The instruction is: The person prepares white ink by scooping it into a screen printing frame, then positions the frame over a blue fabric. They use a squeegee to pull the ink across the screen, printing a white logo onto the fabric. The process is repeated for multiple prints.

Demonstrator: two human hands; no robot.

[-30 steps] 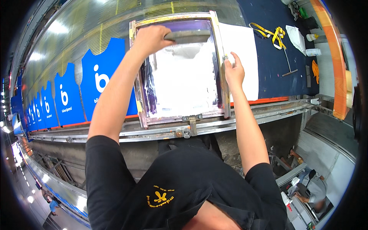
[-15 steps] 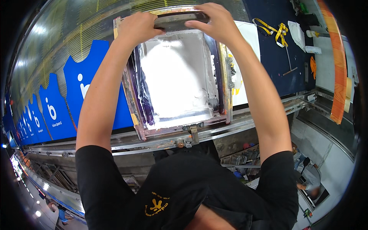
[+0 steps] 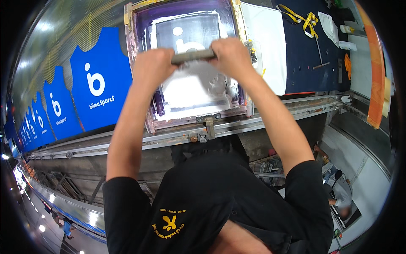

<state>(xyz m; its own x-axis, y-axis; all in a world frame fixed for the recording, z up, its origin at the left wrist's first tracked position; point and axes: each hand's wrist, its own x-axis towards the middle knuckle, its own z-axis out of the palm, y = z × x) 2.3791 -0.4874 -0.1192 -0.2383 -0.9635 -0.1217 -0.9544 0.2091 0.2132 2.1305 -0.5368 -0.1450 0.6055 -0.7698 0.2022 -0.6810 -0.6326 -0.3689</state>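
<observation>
A squeegee [image 3: 193, 56] with a greyish bar lies across the middle of a screen printing frame [image 3: 130, 40]. My left hand [image 3: 155, 64] is closed around its left end and my right hand [image 3: 231, 56] around its right end. White ink [image 3: 186, 91] covers the mesh on my side of the squeegee. Beyond the bar, a rounded letter design [image 3: 177, 31] shows in the mesh, partly hidden by the bar and my hands. Purple areas run along the inner sides of the frame. Left of it lies a blue sleeveless garment panel [image 3: 110, 51] with a white print.
Several more blue panels [image 3: 63, 93] run off leftward. A metal rail [image 3: 165, 136] borders the near table edge. At right lie a white sheet [image 3: 270, 40], a yellow tape measure [image 3: 311, 31] and a T-shaped rod [image 3: 320, 57]. Another person [image 3: 343, 194] sits at lower right.
Both hands have drawn the squeegee from the frame's far end toward me, to about its middle. The letter design now shows behind it. The view has shifted slightly.
</observation>
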